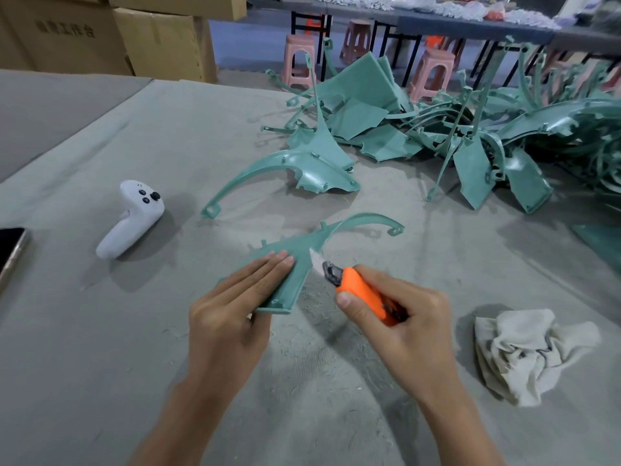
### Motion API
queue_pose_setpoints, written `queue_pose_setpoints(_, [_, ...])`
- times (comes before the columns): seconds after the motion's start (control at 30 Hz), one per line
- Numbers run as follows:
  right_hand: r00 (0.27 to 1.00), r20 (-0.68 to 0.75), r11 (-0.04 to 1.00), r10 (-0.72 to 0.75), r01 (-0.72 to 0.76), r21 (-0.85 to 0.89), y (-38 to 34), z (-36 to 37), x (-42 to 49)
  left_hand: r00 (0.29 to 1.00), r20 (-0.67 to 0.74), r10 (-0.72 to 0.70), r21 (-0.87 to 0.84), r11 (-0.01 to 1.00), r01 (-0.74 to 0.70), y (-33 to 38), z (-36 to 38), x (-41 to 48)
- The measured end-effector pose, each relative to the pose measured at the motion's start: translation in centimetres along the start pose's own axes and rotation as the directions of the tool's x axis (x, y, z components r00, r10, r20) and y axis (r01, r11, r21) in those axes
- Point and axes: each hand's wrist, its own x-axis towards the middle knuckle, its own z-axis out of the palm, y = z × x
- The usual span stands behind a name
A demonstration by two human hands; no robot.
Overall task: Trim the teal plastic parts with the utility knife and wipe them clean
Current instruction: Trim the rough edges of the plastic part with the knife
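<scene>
A flat teal plastic part with a long curved arm [299, 245] lies on the grey table [100, 348], pressed under the straight fingers of the left hand [232, 311]. The orange-handled utility knife [359, 289] — blade out — sits gripped in the right hand [406, 324], tip at the part's right edge. A second curved teal part [309, 169] lies beyond it, with a tangled heap of teal parts [470, 129] further right. A crumpled off-white cloth [527, 351] lies to the knife's right.

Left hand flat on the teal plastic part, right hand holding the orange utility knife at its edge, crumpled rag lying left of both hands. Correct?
Wrong side. The head view shows the crumpled off-white cloth rag lying to the right, beyond the right hand; the rest holds.
</scene>
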Motion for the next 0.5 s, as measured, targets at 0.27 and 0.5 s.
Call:
queue_pose_setpoints(0.27, [0.969, -0.183, 0.983, 0.164, -0.176, -0.055, 1.7, -1.2, 1.5, 0.999, 0.002, 0.033, -0.07, 0.997, -0.033, 0.4, 0.2, -0.1])
queue_pose_setpoints(0.5, [1.0, -0.013, 0.999, 0.001, -0.002, -0.054, 0.5, -0.6, 0.2, 1.0, 0.006, 0.03, -0.031, 0.999, -0.03, 0.1, 0.0, -0.1])
